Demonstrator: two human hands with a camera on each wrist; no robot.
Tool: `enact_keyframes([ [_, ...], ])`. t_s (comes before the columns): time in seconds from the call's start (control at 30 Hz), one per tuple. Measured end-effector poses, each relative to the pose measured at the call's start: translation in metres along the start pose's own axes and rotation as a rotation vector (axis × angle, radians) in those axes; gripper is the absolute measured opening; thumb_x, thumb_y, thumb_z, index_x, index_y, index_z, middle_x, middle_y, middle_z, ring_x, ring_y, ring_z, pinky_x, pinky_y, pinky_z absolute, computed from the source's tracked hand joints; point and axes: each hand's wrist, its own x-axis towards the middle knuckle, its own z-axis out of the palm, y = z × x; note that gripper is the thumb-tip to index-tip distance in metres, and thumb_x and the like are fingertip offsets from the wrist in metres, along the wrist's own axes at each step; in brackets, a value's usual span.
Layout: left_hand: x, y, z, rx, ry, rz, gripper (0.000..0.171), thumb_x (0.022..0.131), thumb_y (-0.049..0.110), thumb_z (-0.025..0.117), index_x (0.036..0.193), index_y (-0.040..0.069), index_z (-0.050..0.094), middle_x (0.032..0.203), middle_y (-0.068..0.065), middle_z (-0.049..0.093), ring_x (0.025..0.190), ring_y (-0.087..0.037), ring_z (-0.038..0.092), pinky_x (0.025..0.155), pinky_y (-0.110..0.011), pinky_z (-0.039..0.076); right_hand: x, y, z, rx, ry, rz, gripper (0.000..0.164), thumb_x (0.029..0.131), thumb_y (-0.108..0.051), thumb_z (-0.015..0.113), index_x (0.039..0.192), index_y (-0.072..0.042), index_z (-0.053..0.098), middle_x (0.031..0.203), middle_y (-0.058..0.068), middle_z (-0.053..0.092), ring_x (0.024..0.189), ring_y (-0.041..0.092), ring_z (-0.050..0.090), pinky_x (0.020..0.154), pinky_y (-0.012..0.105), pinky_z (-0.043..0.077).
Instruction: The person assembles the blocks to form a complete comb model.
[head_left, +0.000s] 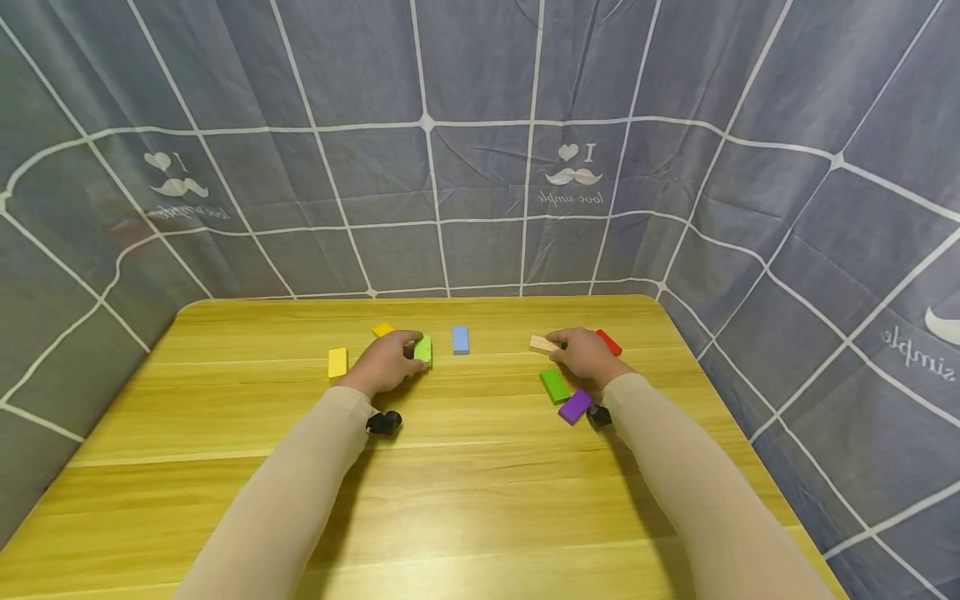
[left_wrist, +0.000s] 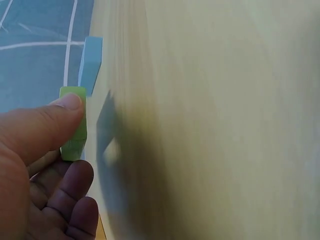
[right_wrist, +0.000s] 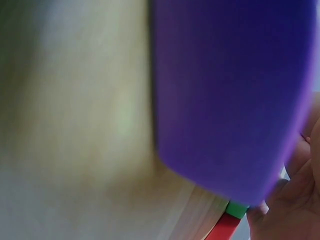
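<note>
My left hand [head_left: 385, 364] pinches a light green block [head_left: 423, 352] by its ends between thumb and fingers. The left wrist view shows the thumb on top of this light green block [left_wrist: 73, 125], with a blue block [left_wrist: 91, 65] just past it. On the right, my right hand [head_left: 588, 357] holds one end of a plain wooden block [head_left: 541, 344], whose other end points left. Below that hand lie a green block [head_left: 555, 387] and a purple block [head_left: 575, 407]. The purple block [right_wrist: 230, 100] fills much of the right wrist view and hides most of the hand's grip.
Behind my left hand are a yellow block [head_left: 337, 362] and a partly covered orange-yellow block [head_left: 382, 330]. A red block [head_left: 608, 342] lies beyond my right hand. The wooden table [head_left: 450, 500] ends at a grey gridded curtain [head_left: 480, 175] at the back and sides.
</note>
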Motion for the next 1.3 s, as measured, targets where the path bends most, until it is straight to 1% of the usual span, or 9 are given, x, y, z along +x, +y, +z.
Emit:
enact_keyframes([
  [0.2, -0.001, 0.005, 0.005, -0.012, -0.004, 0.015, 0.064, 0.101, 0.022, 0.073, 0.157, 0.005, 0.048, 0.141, -0.02, 0.064, 0.124, -0.033, 0.065, 0.107, -0.05, 0.052, 0.0, 0.0, 0.0, -0.008, -0.005, -0.004, 0.045, 0.104, -0.021, 0.067, 0.148, -0.009, 0.062, 0.139, 0.019, 0.069, 0.118, 0.032, 0.066, 0.104, 0.048, 0.053],
  [0.47, -0.006, 0.013, 0.01, -0.016, -0.018, 0.022, 0.064, 0.1, 0.024, 0.074, 0.156, 0.006, 0.05, 0.141, -0.02, 0.065, 0.129, -0.035, 0.063, 0.111, -0.052, 0.05, 0.0, 0.001, 0.0, -0.013, -0.005, -0.012, 0.046, 0.104, -0.021, 0.067, 0.148, -0.009, 0.062, 0.14, 0.019, 0.068, 0.12, 0.034, 0.067, 0.106, 0.049, 0.053],
  [0.6, -0.006, 0.017, 0.015, -0.007, -0.023, 0.026, 0.063, 0.099, 0.026, 0.075, 0.155, 0.007, 0.052, 0.138, -0.019, 0.067, 0.126, -0.034, 0.064, 0.11, -0.051, 0.051, 0.0, 0.002, 0.0, -0.011, -0.002, -0.012, 0.046, 0.104, -0.022, 0.067, 0.148, -0.009, 0.061, 0.141, 0.019, 0.068, 0.121, 0.034, 0.066, 0.106, 0.049, 0.053],
  [0.73, -0.006, 0.019, 0.02, -0.005, -0.03, 0.037, 0.063, 0.099, 0.027, 0.075, 0.154, 0.007, 0.053, 0.134, -0.018, 0.069, 0.122, -0.031, 0.066, 0.107, -0.049, 0.053, 0.001, 0.002, 0.001, -0.014, -0.003, -0.01, 0.046, 0.104, -0.022, 0.066, 0.149, -0.01, 0.061, 0.141, 0.019, 0.068, 0.119, 0.033, 0.066, 0.104, 0.048, 0.053],
  [0.83, -0.006, 0.022, 0.023, 0.0, -0.033, 0.047, 0.062, 0.099, 0.027, 0.075, 0.153, 0.007, 0.053, 0.133, -0.017, 0.069, 0.122, -0.031, 0.066, 0.107, -0.049, 0.053, 0.002, 0.002, 0.001, -0.026, -0.001, -0.014, 0.046, 0.104, -0.022, 0.066, 0.149, -0.01, 0.062, 0.14, 0.019, 0.068, 0.115, 0.031, 0.066, 0.102, 0.047, 0.053],
  [0.93, -0.007, 0.025, 0.025, 0.012, -0.037, 0.06, 0.062, 0.099, 0.027, 0.076, 0.153, 0.007, 0.053, 0.134, -0.017, 0.069, 0.124, -0.031, 0.066, 0.108, -0.049, 0.052, 0.001, 0.002, 0.0, -0.032, 0.003, -0.021, 0.046, 0.104, -0.022, 0.066, 0.148, -0.01, 0.062, 0.14, 0.019, 0.069, 0.113, 0.03, 0.066, 0.101, 0.046, 0.053],
  [1.1, -0.006, 0.028, 0.03, 0.034, -0.039, 0.083, 0.063, 0.099, 0.026, 0.076, 0.153, 0.005, 0.054, 0.138, -0.016, 0.067, 0.124, -0.03, 0.064, 0.11, -0.049, 0.051, 0.001, 0.002, -0.001, -0.028, 0.004, -0.025, 0.046, 0.104, -0.022, 0.067, 0.149, -0.01, 0.061, 0.14, 0.018, 0.069, 0.116, 0.031, 0.067, 0.102, 0.048, 0.054],
  [1.3, -0.005, 0.028, 0.036, 0.064, -0.042, 0.091, 0.063, 0.099, 0.028, 0.075, 0.153, 0.005, 0.054, 0.148, -0.016, 0.061, 0.136, -0.032, 0.059, 0.117, -0.05, 0.046, 0.002, 0.002, 0.0, -0.02, -0.005, -0.013, 0.048, 0.104, -0.023, 0.066, 0.15, -0.01, 0.06, 0.138, 0.019, 0.07, 0.114, 0.031, 0.067, 0.103, 0.049, 0.054],
])
